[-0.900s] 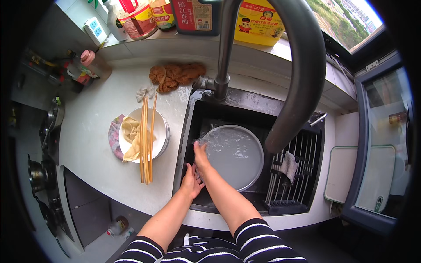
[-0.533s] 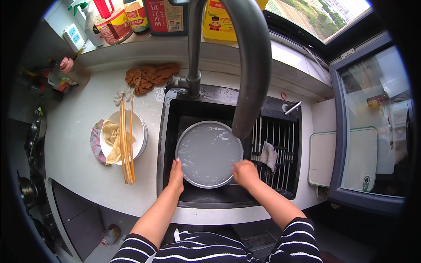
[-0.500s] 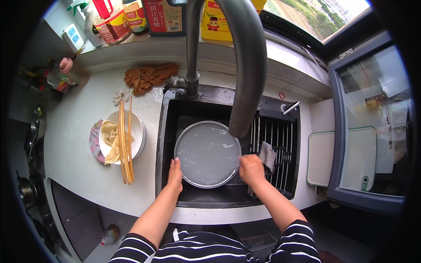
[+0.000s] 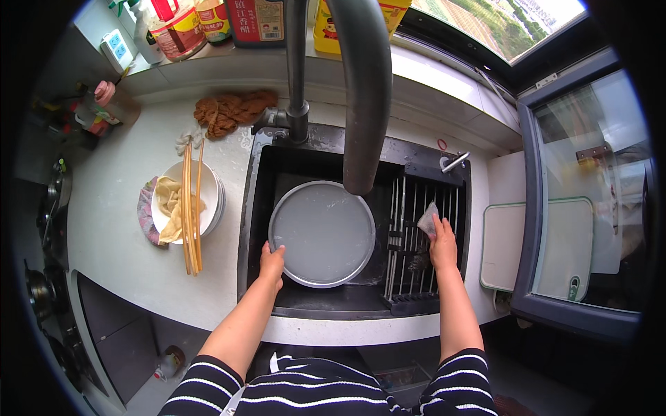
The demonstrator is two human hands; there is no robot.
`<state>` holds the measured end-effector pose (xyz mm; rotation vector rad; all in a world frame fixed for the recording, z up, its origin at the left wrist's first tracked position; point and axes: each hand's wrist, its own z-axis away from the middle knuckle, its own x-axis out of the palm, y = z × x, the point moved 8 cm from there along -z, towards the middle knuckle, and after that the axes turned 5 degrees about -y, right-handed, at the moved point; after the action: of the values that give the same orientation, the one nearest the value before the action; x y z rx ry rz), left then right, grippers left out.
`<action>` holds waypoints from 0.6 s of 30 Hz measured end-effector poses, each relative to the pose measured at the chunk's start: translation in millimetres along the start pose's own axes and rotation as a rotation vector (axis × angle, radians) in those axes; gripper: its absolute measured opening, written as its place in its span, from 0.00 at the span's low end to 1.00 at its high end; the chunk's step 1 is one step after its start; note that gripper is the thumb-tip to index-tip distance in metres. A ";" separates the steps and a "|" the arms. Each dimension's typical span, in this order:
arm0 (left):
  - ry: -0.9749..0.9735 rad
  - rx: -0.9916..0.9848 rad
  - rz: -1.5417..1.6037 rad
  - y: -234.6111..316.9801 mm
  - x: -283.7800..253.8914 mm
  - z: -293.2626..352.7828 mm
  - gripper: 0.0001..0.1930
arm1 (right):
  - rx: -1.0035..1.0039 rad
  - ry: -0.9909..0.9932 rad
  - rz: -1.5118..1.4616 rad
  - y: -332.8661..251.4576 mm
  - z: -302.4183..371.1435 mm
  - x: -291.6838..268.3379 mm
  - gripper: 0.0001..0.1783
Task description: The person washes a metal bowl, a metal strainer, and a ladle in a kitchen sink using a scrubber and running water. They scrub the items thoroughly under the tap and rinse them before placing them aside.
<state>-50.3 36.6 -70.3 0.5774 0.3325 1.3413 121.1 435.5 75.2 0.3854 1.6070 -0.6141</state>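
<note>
In the black sink (image 4: 326, 305) lies a round grey pan (image 4: 320, 236) with a pale rim and a few whitish streaks. My left hand (image 4: 272, 263) grips its lower left edge, the thumb at the rim and the other fingers partly hidden at the outside. My right hand (image 4: 443, 244) is over the metal drying rack (image 4: 399, 243) at the sink's right side. Its fingertips are closed on a small grey cloth (image 4: 427, 219), which is lifted at one end. A dark scrubber-like clump (image 4: 418, 263) shows on the rack below that hand.
A tall dark faucet (image 4: 368, 104) arches over the sink. To the left, chopsticks (image 4: 187, 215) lie across stacked white bowls (image 4: 215, 208) beside a brown cloth (image 4: 232, 112). Bottles line the back ledge. An open window frame (image 4: 531, 208) juts in at right, near a cutting board (image 4: 501, 246).
My right hand has left the pan's right edge, moved right to the rack and taken hold of the grey cloth. My left hand stays at the pan. The whole view has shifted slightly.
</note>
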 end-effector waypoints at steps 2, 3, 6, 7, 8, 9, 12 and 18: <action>0.039 -0.024 -0.031 -1.6 1.5 2.9 0.30 | 0.081 -0.032 -0.007 1.6 13.8 -4.0 0.27; 0.039 -0.029 -0.018 -3.5 1.3 2.1 0.29 | 0.120 -0.151 0.019 2.2 23.0 7.2 0.25; 0.053 -0.025 -0.055 -13.3 -7.8 -9.5 0.24 | 0.250 -0.302 0.115 -12.3 51.6 21.6 0.24; 0.057 -0.022 -0.077 -14.0 -10.1 -11.4 0.21 | 0.273 -0.306 0.105 -9.4 59.5 26.6 0.24; 0.054 -0.031 -0.070 -15.2 -11.4 -12.7 0.21 | 0.296 -0.310 0.095 -5.7 64.9 33.5 0.25; 0.050 -0.041 -0.065 -14.2 -11.1 -13.0 0.21 | 0.350 -0.327 0.021 -0.7 68.2 39.2 0.24; 0.036 -0.060 -0.052 -8.9 -8.3 -7.5 0.20 | 0.397 -0.255 -0.043 5.4 70.6 41.4 0.23; 0.049 -0.100 -0.062 -6.0 -10.0 -2.9 0.20 | 0.371 -0.047 -0.173 16.4 72.6 21.0 0.19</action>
<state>-49.2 26.8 -77.0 0.4483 0.3188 1.3058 186.1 403.4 48.5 0.5025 1.4896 -1.0529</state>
